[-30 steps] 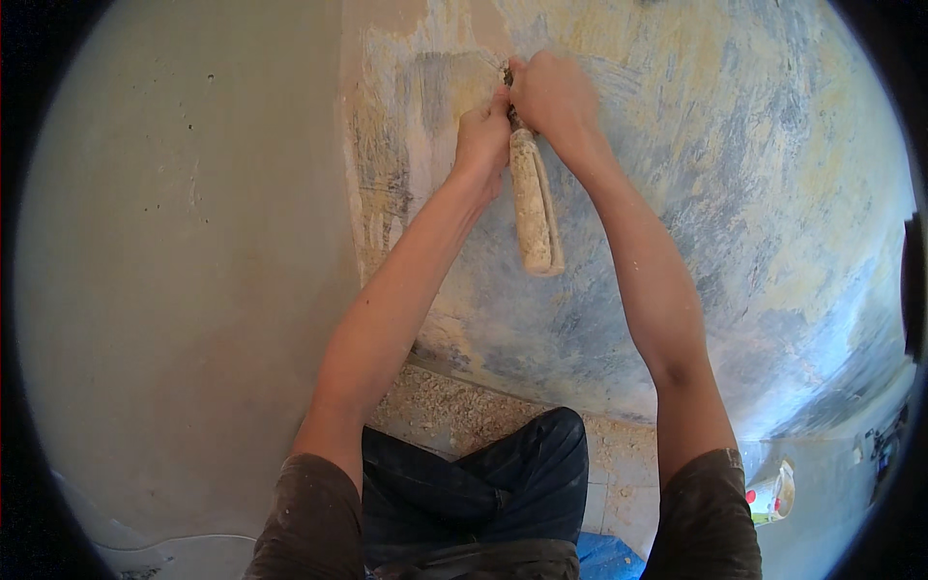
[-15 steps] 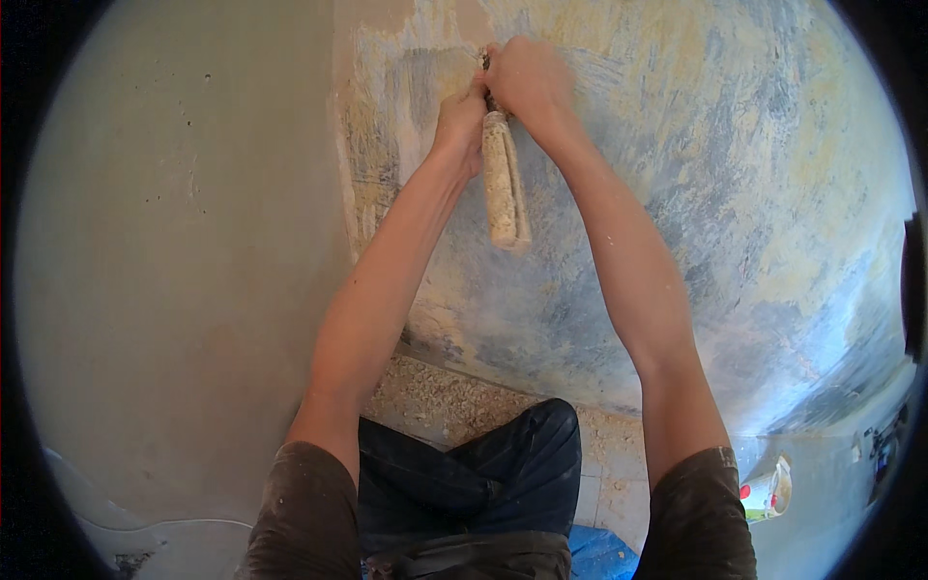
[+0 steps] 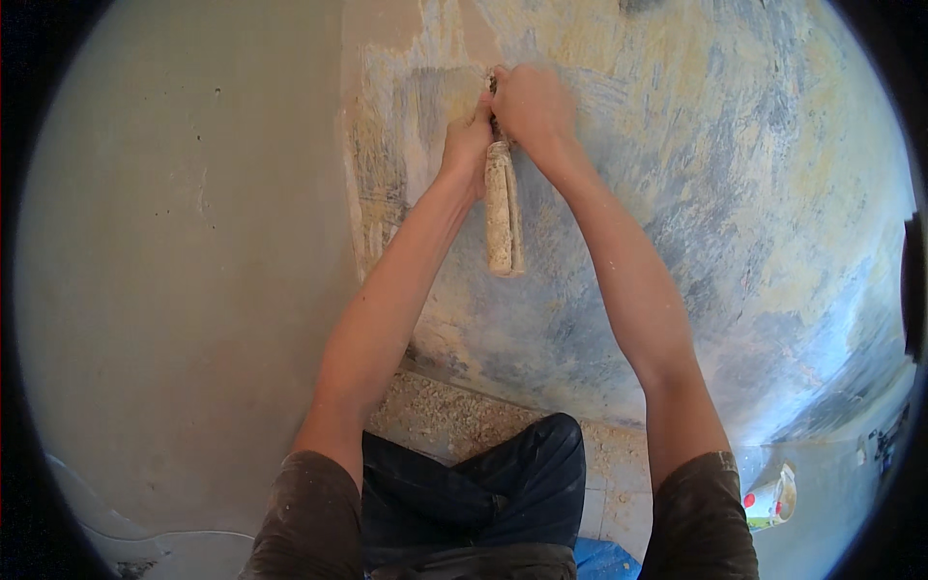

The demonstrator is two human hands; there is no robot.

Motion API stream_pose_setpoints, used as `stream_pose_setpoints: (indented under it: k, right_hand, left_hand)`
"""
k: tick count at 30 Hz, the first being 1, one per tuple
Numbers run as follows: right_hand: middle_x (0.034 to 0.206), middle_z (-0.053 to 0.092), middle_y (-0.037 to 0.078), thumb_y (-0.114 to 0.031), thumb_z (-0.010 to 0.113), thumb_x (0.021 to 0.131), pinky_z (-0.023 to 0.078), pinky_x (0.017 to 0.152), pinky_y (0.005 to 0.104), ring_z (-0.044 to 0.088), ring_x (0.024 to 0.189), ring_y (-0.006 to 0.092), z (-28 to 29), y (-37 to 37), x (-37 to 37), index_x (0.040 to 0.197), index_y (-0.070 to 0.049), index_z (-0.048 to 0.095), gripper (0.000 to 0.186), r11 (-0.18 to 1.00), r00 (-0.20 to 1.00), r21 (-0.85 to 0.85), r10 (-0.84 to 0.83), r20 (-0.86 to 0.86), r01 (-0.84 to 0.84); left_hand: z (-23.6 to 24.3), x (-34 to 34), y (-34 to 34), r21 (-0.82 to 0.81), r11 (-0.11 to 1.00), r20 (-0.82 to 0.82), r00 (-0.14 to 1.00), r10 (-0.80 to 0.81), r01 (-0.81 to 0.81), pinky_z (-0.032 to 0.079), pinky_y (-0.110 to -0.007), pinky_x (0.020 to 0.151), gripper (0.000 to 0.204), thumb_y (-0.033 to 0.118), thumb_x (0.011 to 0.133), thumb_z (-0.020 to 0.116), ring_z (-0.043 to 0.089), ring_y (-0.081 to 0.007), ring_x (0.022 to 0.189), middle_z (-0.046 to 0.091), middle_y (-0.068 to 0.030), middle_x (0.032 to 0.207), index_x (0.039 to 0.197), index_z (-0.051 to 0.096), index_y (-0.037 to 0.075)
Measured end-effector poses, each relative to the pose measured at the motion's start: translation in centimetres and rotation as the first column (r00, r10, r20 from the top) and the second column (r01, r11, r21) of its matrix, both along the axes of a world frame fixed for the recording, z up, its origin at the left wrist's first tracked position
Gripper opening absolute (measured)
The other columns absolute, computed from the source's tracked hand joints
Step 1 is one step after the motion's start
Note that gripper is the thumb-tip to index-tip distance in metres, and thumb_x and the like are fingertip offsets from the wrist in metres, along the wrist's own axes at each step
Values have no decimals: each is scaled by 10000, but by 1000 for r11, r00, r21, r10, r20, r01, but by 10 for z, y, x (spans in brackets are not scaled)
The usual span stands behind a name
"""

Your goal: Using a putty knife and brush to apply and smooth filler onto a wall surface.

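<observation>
A plaster-caked tool (image 3: pixel 501 208) with a thick pale handle hangs lengthwise between my arms, its dark upper part against the mottled wall. My left hand (image 3: pixel 466 145) is closed on that upper part from the left, thumb pointing up. My right hand (image 3: pixel 534 108) wraps over it from the right, a little higher, fingers curled near the wall. The hands hide most of the tool's head. Behind them is scraped wall (image 3: pixel 735 174) with yellow, grey and pinkish patches.
A smooth grey-beige wall (image 3: pixel 184 290) fills the left. Rubble (image 3: pixel 435 411) lies on floor tiles along the wall's foot by my legs. A white bucket (image 3: pixel 773 498) stands at lower right. A blue sheet (image 3: pixel 604 561) and a pale cable (image 3: pixel 174 534) lie low in view.
Both hands and the tool moved left and up over the first half second, then slightly down. The grip looks the same, and the view has shifted slightly.
</observation>
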State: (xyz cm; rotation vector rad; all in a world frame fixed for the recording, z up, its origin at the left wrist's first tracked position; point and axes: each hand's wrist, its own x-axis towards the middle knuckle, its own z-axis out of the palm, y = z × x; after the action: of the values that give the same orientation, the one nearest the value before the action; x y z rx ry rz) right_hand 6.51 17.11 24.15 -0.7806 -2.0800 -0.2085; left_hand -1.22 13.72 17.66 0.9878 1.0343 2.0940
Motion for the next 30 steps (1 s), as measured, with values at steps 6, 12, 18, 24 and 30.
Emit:
stream_pose_setpoints:
  k: [6, 12, 18, 24, 30]
  right_hand:
    - [890, 713, 183, -218, 668, 793, 569, 721, 459, 703, 842, 363, 1, -7, 10, 923, -81, 751, 206, 1000, 999, 6, -19, 42, 18]
    - [862, 700, 210, -294, 593, 879, 555, 727, 474, 687, 830, 399, 15, 14, -18, 881, -27, 726, 298, 987, 997, 157, 48, -52, -40]
    - [833, 689, 226, -322, 595, 913, 546, 707, 481, 677, 806, 412, -5, -2, 7, 859, -16, 719, 334, 995, 999, 88, 43, -1, -43]
    - [871, 702, 169, -320, 657, 878, 551, 718, 464, 686, 845, 380, -13, -3, 23, 915, -68, 731, 266, 996, 995, -23, -88, 52, 89]
    - [882, 700, 194, -271, 639, 874, 554, 731, 459, 687, 842, 381, 26, 1, 3, 891, -40, 728, 248, 996, 999, 80, -32, 7, 31]
  left_hand:
    - [-4, 11, 1, 93, 995, 31, 999, -32, 29, 448, -329, 630, 401, 367, 1034, 476, 545, -130, 723, 608, -33, 835, 1010, 640, 2]
    - [27, -9, -5, 38, 994, -58, 993, 103, -101, 452, -337, 627, 375, 346, 1036, 477, 541, -136, 695, 607, -36, 835, 1009, 634, 7]
    - [-6, 1, -3, 39, 999, -26, 1000, 0, 2, 430, -318, 609, 409, 378, 1041, 450, 527, -125, 675, 598, -30, 788, 948, 642, 28]
    - [-25, 6, 7, -35, 999, -204, 979, -14, 7, 413, -296, 602, 435, 392, 1044, 436, 515, -114, 662, 592, -27, 774, 936, 637, 22]
    - [21, 1, -1, 61, 998, -46, 998, -31, 34, 433, -299, 618, 431, 386, 1039, 453, 547, -128, 683, 633, -48, 826, 989, 659, 11]
